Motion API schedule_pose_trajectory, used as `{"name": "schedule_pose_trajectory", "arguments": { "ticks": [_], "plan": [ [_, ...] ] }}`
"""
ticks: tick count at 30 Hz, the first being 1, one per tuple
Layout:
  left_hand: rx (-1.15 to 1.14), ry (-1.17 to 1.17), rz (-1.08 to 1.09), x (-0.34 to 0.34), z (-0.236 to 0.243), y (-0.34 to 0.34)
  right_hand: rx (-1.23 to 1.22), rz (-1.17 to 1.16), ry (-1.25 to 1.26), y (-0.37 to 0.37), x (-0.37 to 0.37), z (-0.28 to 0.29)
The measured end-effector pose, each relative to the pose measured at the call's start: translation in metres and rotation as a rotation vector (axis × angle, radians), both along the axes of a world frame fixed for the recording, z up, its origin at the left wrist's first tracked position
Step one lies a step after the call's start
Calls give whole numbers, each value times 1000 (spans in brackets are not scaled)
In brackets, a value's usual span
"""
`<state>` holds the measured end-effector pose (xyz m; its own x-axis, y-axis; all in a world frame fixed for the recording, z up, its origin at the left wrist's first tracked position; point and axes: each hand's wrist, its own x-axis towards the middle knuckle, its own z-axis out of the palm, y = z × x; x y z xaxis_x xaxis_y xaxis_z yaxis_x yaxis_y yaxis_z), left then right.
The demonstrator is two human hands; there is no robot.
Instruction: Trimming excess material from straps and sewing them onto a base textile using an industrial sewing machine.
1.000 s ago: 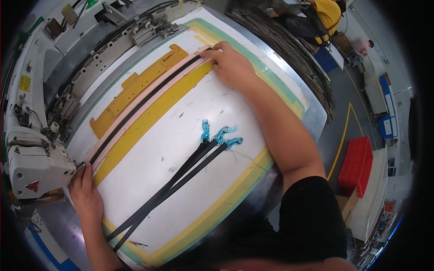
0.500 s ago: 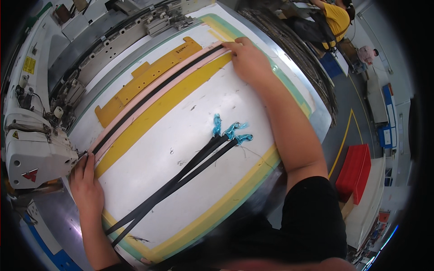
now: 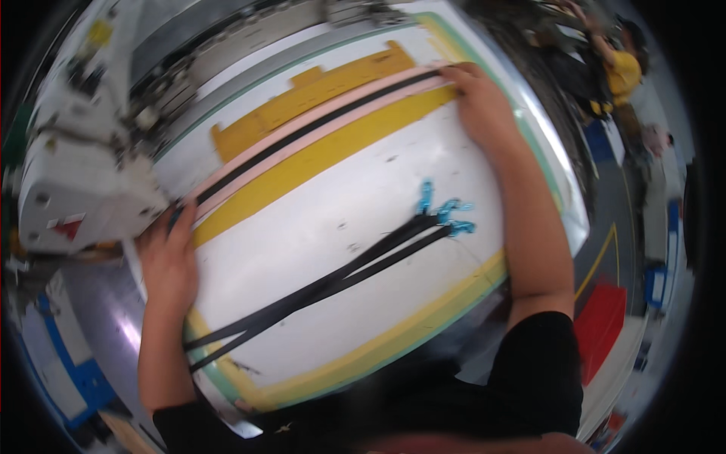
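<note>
A long black strap lies along a pink-edged channel in a white board. My right hand is at its far right end, fingertips closed on the strap's tip. At the near left end, my left hand has its fingers pressed on the strap's other end, close beside the white sewing machine head; a small dark piece shows between those fingers, too blurred to make out. Several loose black straps lie crossed on the board, with light-blue wrapped ends toward the right.
Behind the channel sits an orange-yellow plate; a mustard band runs in front. Yellow and green tape edges the board. Machine rails stand behind. To the right are a red bin and a person in yellow.
The whole view has shifted, so the board and machine appear turned and further right. Both hands stay at the two ends of the black strap. The loose straps keep their place on the board.
</note>
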<state>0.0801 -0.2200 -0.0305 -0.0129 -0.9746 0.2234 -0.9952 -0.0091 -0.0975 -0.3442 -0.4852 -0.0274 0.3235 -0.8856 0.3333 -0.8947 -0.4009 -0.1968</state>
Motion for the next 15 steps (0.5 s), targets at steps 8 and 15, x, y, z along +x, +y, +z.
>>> {"name": "schedule_pose_trajectory", "arguments": {
  "ticks": [8,15],
  "plan": [
    [49,374,1,-2,10,-6,62,-15,31,-2,-4,5],
    [-208,165,-59,-2,14,11,34,0,48,-4,0,0]
  ]
}}
